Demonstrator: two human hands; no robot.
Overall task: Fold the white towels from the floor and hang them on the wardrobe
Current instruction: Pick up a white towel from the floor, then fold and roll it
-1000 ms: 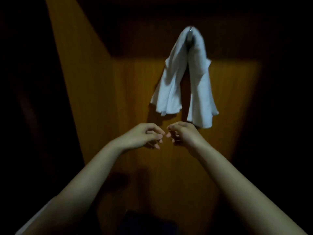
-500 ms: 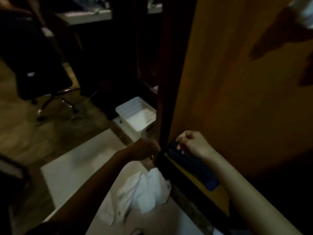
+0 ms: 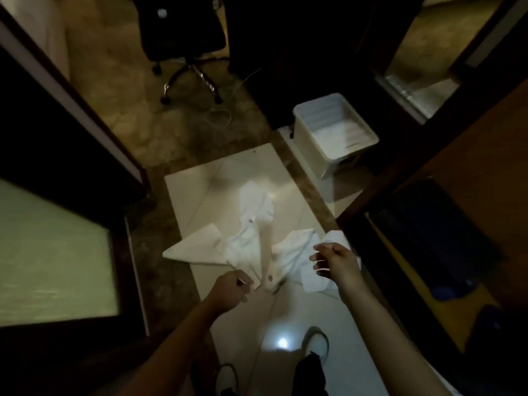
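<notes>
- Far left: dark door frame [image 3: 71,110] with a pale frosted panel [image 3: 54,261] below, dimly lit.
- Upper middle: black office chair [image 3: 183,30] on a chrome star base, on mottled brown floor; thin white cable [image 3: 223,112] lying just beside the base.
- Centre: crumpled white towels [image 3: 251,241] lying in a loose heap on the pale floor tile [image 3: 194,184], spread towards the right as far as the wardrobe's edge; small round dots visible on the cloth, too blurred to identify.
- Lower centre: left hand [image 3: 231,290] hovering over the near edge of the heap, fingers curled in loosely, gripping nothing visible; contact with the cloth impossible to tell.
- Right of it: right hand [image 3: 334,261] above the right part of the heap, fingers apart and relaxed, holding nothing.
- Bottom centre: bright light spot reflected on the tile, a pale shoe [image 3: 317,342] beside it.
- Upper right: white plastic bin [image 3: 334,132] standing on the floor, beyond the towels.
- Far right: wooden wardrobe [image 3: 480,172], a dark blue item [image 3: 428,241] on its bottom shelf.
- No readable writing, labels or brands anywhere.
</notes>
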